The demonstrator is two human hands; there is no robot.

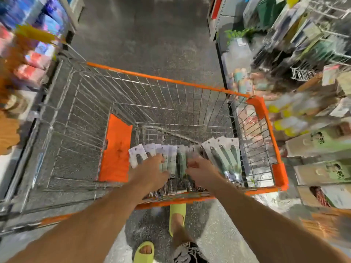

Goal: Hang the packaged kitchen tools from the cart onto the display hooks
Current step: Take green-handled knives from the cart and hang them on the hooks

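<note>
Both hands, left hand point(152, 170) and right hand point(199, 170), lie half-open on white carded kitchen tools point(224, 156) in the orange-rimmed wire cart point(266, 118), gripping nothing yet; we should pinch few cards together

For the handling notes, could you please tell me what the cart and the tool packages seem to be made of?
Cart: bare silvery metal wire, seen in its open grid, with matte orange trim, probably plastic. Tool packages: pale backing cards, likely cardboard; any plastic cover is too blurred to confirm.
</note>
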